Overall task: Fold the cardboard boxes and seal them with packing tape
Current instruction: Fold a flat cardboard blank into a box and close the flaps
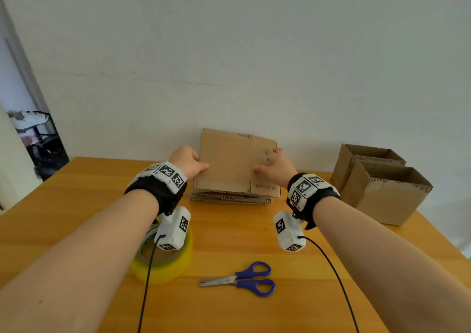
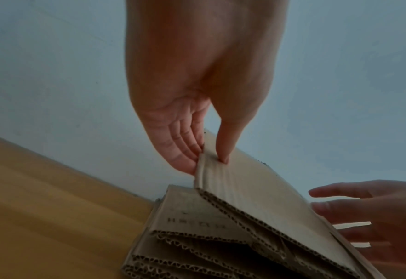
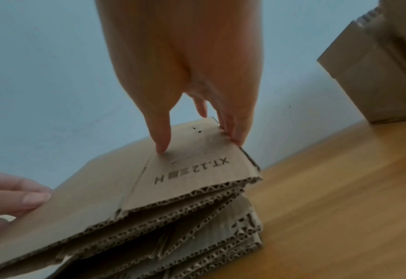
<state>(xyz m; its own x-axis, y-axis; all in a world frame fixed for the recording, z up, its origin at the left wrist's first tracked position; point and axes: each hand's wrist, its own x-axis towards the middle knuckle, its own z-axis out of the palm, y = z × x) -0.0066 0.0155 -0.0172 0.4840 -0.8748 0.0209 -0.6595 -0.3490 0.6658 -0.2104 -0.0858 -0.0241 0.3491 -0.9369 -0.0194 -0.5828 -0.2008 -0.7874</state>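
A flattened cardboard box [image 1: 229, 159] is tilted up off a stack of flat boxes [image 1: 229, 198] at the back middle of the table. My left hand [image 1: 201, 163] pinches its left edge [image 2: 256, 188], thumb on top and fingers [image 2: 185, 156] underneath. My right hand [image 1: 267, 160] grips the right edge, with the thumb pressed on the printed panel [image 3: 192, 169] and the fingers [image 3: 238, 136] wrapped round the side. The near edge of the lifted box still hangs close over the stack [image 3: 209, 236]. A yellowish roll of packing tape [image 1: 163, 264] lies under my left wrist.
Blue-handled scissors [image 1: 242, 279] lie on the wooden table [image 1: 76, 205] near me. Two erected boxes with open tops stand at the right, one [image 1: 382, 190] in front of the other [image 1: 367, 159]. A white wall runs right behind the stack. The table's left corner borders a doorway.
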